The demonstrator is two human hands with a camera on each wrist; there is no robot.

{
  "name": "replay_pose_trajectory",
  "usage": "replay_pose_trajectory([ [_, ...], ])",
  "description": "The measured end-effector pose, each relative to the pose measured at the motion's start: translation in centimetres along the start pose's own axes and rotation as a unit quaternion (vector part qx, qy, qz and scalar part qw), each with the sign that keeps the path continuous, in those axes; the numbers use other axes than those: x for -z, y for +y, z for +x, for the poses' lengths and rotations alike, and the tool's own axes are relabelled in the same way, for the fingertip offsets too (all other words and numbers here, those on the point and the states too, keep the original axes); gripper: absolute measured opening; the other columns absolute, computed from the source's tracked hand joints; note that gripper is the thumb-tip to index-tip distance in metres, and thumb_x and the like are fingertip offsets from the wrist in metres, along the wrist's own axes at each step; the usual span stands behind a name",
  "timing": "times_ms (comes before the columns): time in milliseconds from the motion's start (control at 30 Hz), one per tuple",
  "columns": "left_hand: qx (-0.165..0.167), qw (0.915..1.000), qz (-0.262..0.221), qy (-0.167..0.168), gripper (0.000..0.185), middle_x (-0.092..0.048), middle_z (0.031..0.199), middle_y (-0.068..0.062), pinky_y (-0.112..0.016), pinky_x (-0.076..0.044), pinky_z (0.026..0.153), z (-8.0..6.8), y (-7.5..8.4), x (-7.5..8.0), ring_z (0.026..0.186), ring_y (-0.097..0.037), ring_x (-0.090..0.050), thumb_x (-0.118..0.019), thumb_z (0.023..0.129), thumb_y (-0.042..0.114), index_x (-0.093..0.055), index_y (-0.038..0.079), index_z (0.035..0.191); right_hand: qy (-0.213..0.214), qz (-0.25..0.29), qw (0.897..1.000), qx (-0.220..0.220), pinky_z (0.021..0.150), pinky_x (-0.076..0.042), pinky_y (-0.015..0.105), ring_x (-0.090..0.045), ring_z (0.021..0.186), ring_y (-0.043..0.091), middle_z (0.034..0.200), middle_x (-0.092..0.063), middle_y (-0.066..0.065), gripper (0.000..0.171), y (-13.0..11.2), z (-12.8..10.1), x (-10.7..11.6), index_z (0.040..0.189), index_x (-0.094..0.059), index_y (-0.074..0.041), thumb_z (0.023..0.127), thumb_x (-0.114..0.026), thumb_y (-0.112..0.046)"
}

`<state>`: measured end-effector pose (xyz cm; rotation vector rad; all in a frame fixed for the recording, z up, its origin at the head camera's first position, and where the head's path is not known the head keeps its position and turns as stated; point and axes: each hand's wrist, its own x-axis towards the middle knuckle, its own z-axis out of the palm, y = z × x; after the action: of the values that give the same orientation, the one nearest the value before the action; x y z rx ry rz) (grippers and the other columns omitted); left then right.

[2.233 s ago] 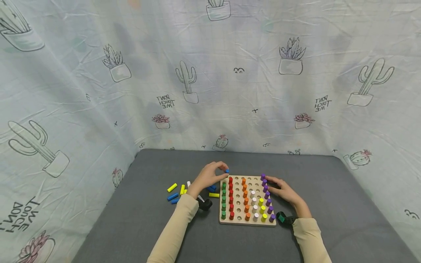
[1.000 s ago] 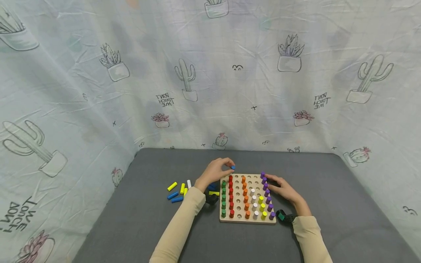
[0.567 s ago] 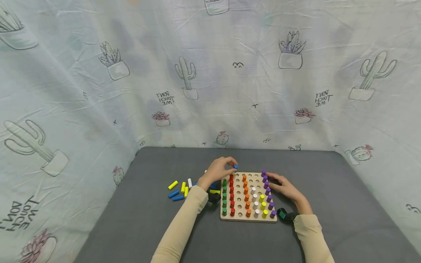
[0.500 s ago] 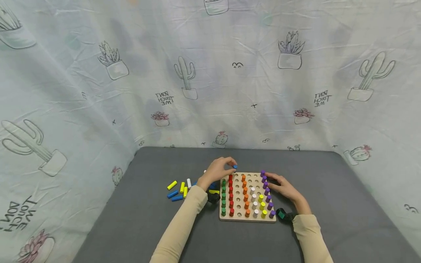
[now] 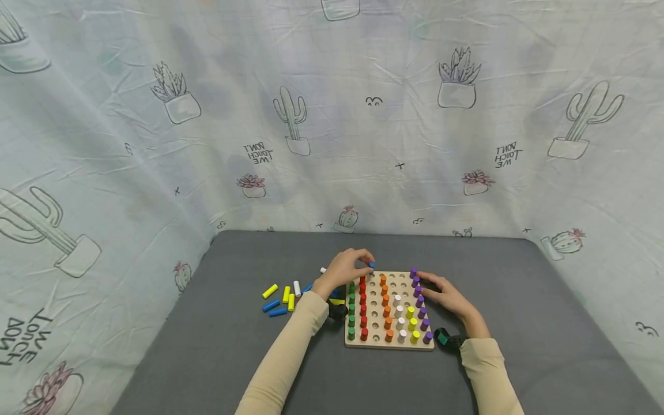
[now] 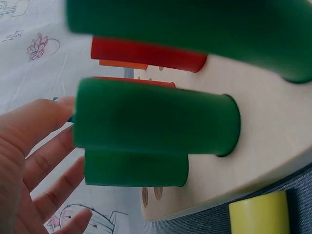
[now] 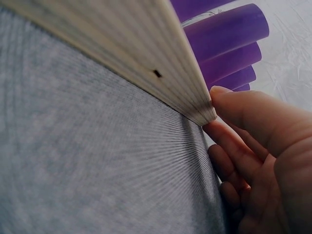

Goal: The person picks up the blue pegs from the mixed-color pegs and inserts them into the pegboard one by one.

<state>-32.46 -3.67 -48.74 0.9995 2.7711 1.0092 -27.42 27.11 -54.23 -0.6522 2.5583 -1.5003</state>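
The left hand (image 5: 343,271) has a blue peg (image 5: 372,265) pinched at the far edge of the pegboard (image 5: 389,347), towards its left corner; I can't tell whether the peg's foot is in a hole. The right hand (image 5: 450,297) grips the pegboard's right edge near the far corner, beside the purple pegs (image 5: 418,291), and loose pegs (image 5: 286,294) lie on the bench (image 5: 519,300) past the left edge.

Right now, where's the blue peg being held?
In the head view, the left hand pinches the blue peg at the far edge of the wooden board, just right of the red pegs.
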Motion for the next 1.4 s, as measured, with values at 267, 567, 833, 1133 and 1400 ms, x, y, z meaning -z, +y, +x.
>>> replay_pose_trajectory([
  [267,0.010,0.9999,-0.001,-0.011,0.026,-0.061,0.106,0.000,-0.029,-0.042,0.089,0.08,-0.25,-0.49,0.104,-0.021,-0.055,-0.062,0.089,0.026,-0.061,0.017,0.113,0.000,0.008,1.000,0.004,0.099,-0.028,0.063,-0.035,0.125,0.046,0.136,-0.043,0.027,0.048,0.02,-0.04,0.09,0.137,-0.042,0.002,0.093,-0.055,-0.013],
  [567,0.007,0.9998,-0.001,-0.018,0.026,-0.060,0.107,0.001,-0.028,-0.042,0.090,0.11,-0.54,-0.73,0.104,-0.019,-0.054,-0.061,0.090,0.025,-0.060,0.017,0.114,0.009,-0.004,1.000,0.013,0.098,-0.031,0.060,-0.038,0.123,0.045,0.134,-0.044,0.028,0.047,0.00,-0.08,-0.09,0.135,-0.043,0.004,0.093,-0.055,-0.012],
  [833,0.014,0.9998,-0.001,-0.013,0.024,-0.063,0.104,0.001,-0.029,-0.045,0.081,0.22,-0.41,-0.61,0.099,-0.019,-0.057,-0.063,0.089,0.026,-0.062,0.017,0.111,0.000,0.007,1.000,0.027,0.098,-0.031,0.060,-0.038,0.123,0.046,0.134,-0.044,0.029,0.046,-0.49,0.01,-0.03,0.135,-0.041,0.006,0.093,-0.054,-0.009],
  [1133,0.027,0.9995,-0.003,-0.018,0.024,-0.063,0.104,0.003,-0.028,-0.046,0.081,0.43,-0.35,-0.97,0.099,-0.017,-0.057,-0.063,0.089,0.026,-0.063,0.017,0.111,-0.006,0.015,1.000,0.013,0.099,-0.032,0.057,-0.038,0.124,0.044,0.135,-0.044,0.027,0.047,-0.09,0.05,-0.07,0.137,-0.041,0.003,0.094,-0.054,-0.011],
  [1400,0.031,0.9994,0.006,-0.011,0.025,-0.063,0.103,0.002,-0.028,-0.046,0.081,0.40,-0.39,-0.84,0.096,-0.015,-0.057,-0.063,0.089,0.028,-0.063,0.017,0.111,-0.009,0.016,1.000,0.016,0.099,-0.031,0.059,-0.036,0.125,0.045,0.136,-0.043,0.027,0.047,0.11,0.13,-0.05,0.137,-0.040,0.002,0.094,-0.053,-0.012],
])
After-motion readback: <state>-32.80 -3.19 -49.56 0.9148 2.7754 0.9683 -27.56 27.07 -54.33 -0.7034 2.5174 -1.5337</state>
